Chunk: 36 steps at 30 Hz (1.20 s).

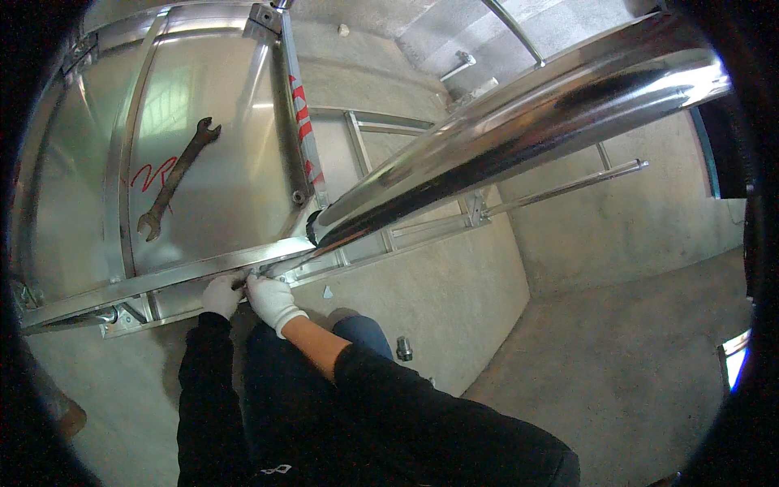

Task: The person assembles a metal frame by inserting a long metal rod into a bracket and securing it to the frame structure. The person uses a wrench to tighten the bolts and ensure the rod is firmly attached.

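Both of my hands wear white gloves and meet at the near edge of the metal frame [187, 266], left of the lower end of a large shiny tube [519, 130]. My left hand [221, 297] is closed with its fingers at the frame's underside. Beside it, my right hand [273, 302] pinches at the same spot, fingertips close to the left hand's. Whatever lies between the fingers is too small and hidden to name. A worn double open-end wrench [176, 180] rests diagonally on the silvery metal panel [243, 191] beyond my hands.
The thick tube slants across the upper right, close above the work. Lower metal rails [438, 227] run behind it. A small metal fitting [404, 349] stands on the concrete floor [471, 308] right of my knee. A concrete wall [617, 219] rises at right.
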Tool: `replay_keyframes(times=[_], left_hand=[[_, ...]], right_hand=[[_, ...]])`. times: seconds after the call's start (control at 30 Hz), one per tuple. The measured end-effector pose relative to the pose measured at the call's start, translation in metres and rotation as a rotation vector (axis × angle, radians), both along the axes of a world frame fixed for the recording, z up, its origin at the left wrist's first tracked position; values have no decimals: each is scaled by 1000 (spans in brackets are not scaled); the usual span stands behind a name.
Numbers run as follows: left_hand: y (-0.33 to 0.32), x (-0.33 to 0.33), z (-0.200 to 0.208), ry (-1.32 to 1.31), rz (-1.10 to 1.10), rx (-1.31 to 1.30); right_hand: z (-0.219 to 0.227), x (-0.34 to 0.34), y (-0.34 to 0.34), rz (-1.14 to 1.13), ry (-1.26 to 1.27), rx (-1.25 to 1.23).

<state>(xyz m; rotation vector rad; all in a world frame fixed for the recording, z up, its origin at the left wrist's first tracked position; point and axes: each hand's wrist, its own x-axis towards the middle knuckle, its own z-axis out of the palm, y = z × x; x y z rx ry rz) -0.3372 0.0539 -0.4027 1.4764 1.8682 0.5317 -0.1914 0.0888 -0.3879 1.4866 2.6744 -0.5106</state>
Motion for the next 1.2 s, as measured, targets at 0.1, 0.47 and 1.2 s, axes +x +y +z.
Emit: replay_keyframes(times=[0.1,0.47,1.2], left_hand=[[0,1,-13,38,5,-2],[8,5,2,30,9,-113],[8,14,11,99,41,-170]], right_hand=[[8,0,-2,42,-17,28],[7,4,5,69,-19,25],[36,1,12,136,-139,-15]])
